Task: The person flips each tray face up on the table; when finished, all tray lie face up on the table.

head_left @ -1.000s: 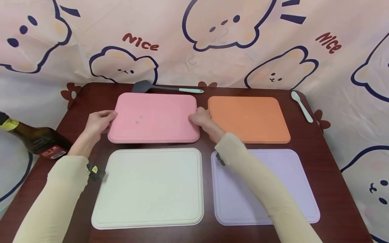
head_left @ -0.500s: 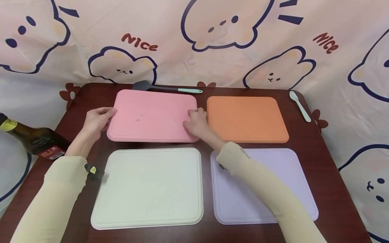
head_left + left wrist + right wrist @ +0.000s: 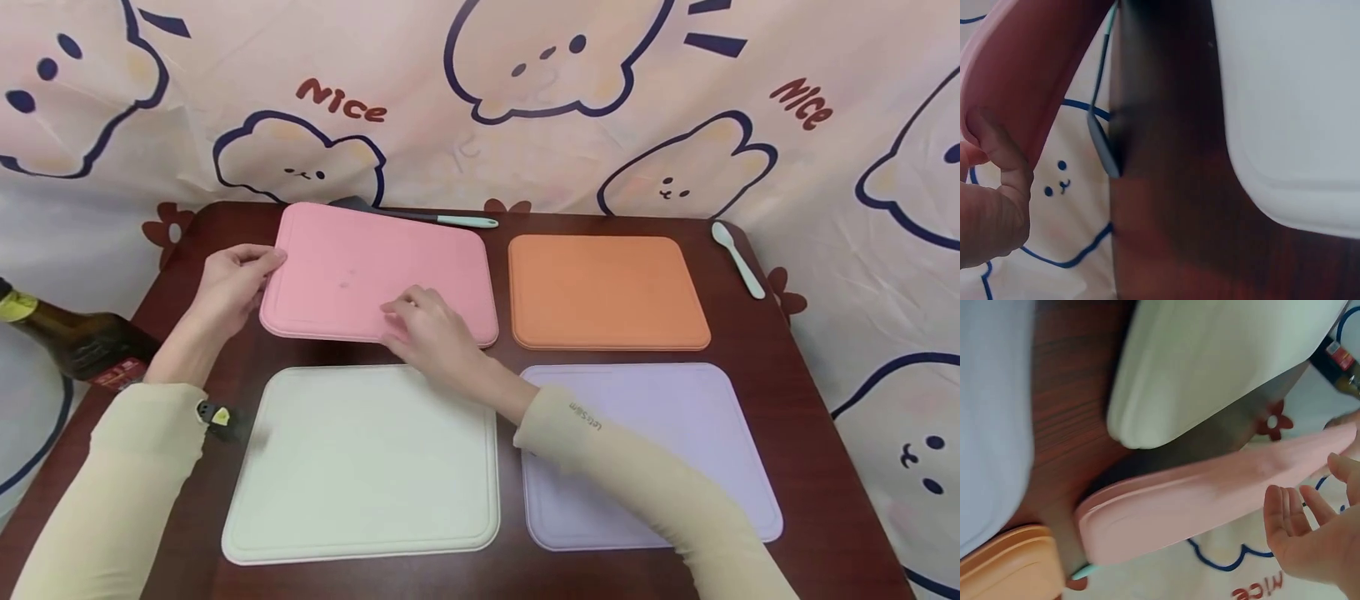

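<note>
My left hand (image 3: 228,287) pinches the left edge of a pink cutting board (image 3: 375,258), thumb on top. That side of the board is raised, so it tilts down toward its right end. In the left wrist view, the fingers (image 3: 1013,169) press against the board's underside. My right hand (image 3: 435,337) hovers over the front middle of the pink board with loosely bent fingers and nothing in them. From the right wrist view, a gap shows between those fingers and the board (image 3: 1166,515). Just in front lies a white cutting board (image 3: 367,467).
An orange board (image 3: 607,292) and a lilac board (image 3: 675,425) lie on the right. Behind the pink board is a spatula (image 3: 465,222), partly hidden. A small spoon (image 3: 738,260) lies at the far right. A brown glass bottle (image 3: 97,342) is at the left edge.
My right hand has left the pink board's right edge and moved left over its front middle. The left hand has lifted the board's left side higher, covering more of the spatula.
</note>
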`<state>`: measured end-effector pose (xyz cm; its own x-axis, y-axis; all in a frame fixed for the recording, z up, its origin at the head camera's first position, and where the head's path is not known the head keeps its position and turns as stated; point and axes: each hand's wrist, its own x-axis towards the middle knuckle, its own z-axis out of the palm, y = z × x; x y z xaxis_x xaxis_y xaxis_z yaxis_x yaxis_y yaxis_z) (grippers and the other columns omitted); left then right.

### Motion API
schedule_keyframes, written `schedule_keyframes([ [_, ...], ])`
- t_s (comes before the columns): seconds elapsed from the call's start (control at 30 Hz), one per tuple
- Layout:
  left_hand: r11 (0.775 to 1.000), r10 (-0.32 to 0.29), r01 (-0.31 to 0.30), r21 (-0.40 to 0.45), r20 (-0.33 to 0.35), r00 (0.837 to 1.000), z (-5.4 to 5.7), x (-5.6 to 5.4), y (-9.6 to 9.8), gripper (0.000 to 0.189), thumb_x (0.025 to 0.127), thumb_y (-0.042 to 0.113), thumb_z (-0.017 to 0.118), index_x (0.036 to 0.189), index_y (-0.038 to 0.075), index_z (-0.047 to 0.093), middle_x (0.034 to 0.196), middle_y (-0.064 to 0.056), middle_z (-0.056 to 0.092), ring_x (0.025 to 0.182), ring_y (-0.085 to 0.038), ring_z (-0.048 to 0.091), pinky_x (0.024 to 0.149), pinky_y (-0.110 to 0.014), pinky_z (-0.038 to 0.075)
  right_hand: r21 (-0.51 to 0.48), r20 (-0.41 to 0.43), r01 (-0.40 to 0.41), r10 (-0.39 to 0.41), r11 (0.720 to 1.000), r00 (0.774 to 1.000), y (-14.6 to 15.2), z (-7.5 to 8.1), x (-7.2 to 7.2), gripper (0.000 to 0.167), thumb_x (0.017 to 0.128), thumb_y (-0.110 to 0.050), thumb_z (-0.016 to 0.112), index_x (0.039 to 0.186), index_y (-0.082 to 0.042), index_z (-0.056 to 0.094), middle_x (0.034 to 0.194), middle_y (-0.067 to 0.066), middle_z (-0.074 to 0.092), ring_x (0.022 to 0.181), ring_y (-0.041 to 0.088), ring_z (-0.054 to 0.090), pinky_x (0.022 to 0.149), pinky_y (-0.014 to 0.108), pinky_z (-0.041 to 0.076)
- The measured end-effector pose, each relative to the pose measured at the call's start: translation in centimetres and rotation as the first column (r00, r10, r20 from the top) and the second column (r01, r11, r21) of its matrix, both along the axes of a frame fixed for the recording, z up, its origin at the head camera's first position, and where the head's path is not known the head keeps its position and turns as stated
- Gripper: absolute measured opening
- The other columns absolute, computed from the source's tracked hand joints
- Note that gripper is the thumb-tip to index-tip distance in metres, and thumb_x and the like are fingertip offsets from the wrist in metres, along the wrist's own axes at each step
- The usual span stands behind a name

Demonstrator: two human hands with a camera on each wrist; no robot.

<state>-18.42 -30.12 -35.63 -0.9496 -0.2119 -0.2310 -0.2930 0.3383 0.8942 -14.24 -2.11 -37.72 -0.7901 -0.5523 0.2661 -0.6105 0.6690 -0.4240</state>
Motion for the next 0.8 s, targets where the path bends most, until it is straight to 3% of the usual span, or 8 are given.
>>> schedule_keyframes([
  [0.17,0.997,-0.002,0.004,0.073,-0.021,1.0,1.4,0.0,1.1,0.051,0.092,0.042,0.062,0.127,0.006,0.051,0.094,0.003,0.059,0.072,-0.005,0.061,0.065,-0.018,0.055,0.018,-0.123,-0.025,0.028,1.0,0.992,-1.1,0.1,1.0,0.039,0.089,-0.033,0.07,0.121,-0.012,0.065,0.111,0.0,0.056,0.102,0.015,0.052,0.077,0.019,0.048],
  [0.3,0.99,0.006,-0.004,0.144,-0.014,1.0,2.3,0.1,1.7,0.042,0.09,0.038,0.065,0.119,0.01,0.052,0.099,-0.002,0.057,0.074,-0.006,0.061,0.066,-0.019,0.055,0.053,-0.257,-0.016,0.029,0.998,0.966,-1.7,-0.4,1.0,0.037,0.089,-0.032,0.071,0.12,-0.013,0.066,0.111,0.001,0.058,0.099,0.016,0.053,0.08,0.023,0.048],
  [0.57,0.978,0.026,-0.021,0.206,-0.023,0.999,3.4,0.5,2.5,0.038,0.089,0.035,0.069,0.113,0.011,0.052,0.1,-0.004,0.056,0.073,-0.006,0.062,0.066,-0.019,0.055,0.093,-0.511,0.064,-0.008,0.994,0.86,-2.0,-1.0,0.8,0.029,0.087,-0.029,0.071,0.112,-0.015,0.068,0.103,0.002,0.061,0.086,0.018,0.057,0.064,0.024,0.051],
  [0.8,0.96,0.017,-0.002,0.28,-0.053,0.998,3.9,0.7,2.7,0.037,0.088,0.029,0.07,0.112,0.008,0.05,0.091,-0.002,0.059,0.069,-0.008,0.063,0.063,-0.021,0.056,0.065,-0.624,0.077,-0.02,0.995,0.781,-1.9,-1.0,0.7,0.02,0.091,-0.027,0.065,0.107,-0.016,0.07,0.095,0.001,0.062,0.08,0.017,0.059,0.049,0.022,0.049],
])
